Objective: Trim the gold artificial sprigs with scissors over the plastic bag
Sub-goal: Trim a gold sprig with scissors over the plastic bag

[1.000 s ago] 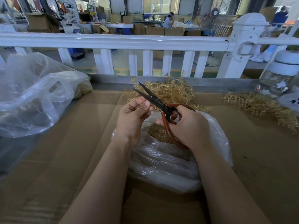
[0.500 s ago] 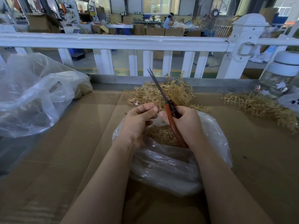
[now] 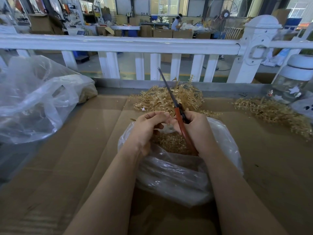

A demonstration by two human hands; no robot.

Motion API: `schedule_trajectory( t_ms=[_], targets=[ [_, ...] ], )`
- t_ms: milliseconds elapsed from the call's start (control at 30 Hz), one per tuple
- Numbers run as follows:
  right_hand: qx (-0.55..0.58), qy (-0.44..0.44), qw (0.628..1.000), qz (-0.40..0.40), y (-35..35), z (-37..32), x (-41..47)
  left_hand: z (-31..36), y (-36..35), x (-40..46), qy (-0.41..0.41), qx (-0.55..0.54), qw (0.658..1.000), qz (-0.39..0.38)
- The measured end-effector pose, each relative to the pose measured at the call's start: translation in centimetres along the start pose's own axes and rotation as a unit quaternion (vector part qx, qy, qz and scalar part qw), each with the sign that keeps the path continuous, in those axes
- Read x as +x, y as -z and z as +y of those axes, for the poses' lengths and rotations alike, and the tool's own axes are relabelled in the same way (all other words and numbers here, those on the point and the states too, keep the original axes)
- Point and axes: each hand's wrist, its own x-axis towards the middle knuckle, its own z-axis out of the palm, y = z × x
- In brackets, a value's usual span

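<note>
Two hands meet over the open mouth of a clear bag (image 3: pixel 183 173) lying on a cardboard-covered table (image 3: pixel 84 167). The right hand (image 3: pixel 196 129) curls its fingers round the red handles of the scissors (image 3: pixel 177 114), whose dark blades lie pressed together and point up and away, tilted slightly left, toward a white fence (image 3: pixel 118 44). The left hand (image 3: pixel 145 128) sits just beside it, thumb and fingertips drawn together near the scissor handles; they seem to pinch something small, but what it is cannot be told. A thin gold tip sticks out at the left edge of that hand. Inside the bag, below both hands, lies a heap of gold trimmings (image 3: pixel 169 143).

Just beyond the hands, a pile of gold sprigs (image 3: pixel 169 99) rests on the cardboard near the table's far edge, behind the blades as the camera sees them. A second pile (image 3: pixel 274 112) lies well apart at the right, near a glass jar (image 3: pixel 293 82) with a white lid. At the left, a large crumpled bag (image 3: pixel 37 99) sits on the table, apart from the work. Beyond the fence, a workshop with cartons and a seated person (image 3: pixel 177 22) shows in the distance.
</note>
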Motion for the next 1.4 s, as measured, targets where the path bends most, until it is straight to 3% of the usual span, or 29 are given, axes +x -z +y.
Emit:
schedule_trajectory(
  t_ms=[233,400,533,1033,1400],
  targets=[
    [-0.097,0.033,0.994,0.035,0.2,0.9,0.1,0.0,0.4,0.2,-0.039,-0.029,0.997,0.060],
    [-0.243,0.100,0.964,0.045,0.2,1.1,-0.7,0.1,0.7,0.4,-0.096,-0.085,0.988,0.086],
    [-0.298,0.139,0.943,0.051,0.2,1.1,-0.7,0.0,0.7,0.7,-0.108,-0.101,0.985,0.093],
    [-0.360,0.136,0.921,0.060,0.6,0.8,-0.7,-0.2,0.9,0.9,-0.102,-0.097,0.987,0.080],
    [-0.345,0.134,0.927,0.064,0.5,0.8,-0.5,0.2,0.7,0.5,-0.107,-0.112,0.985,0.076]
  ],
)
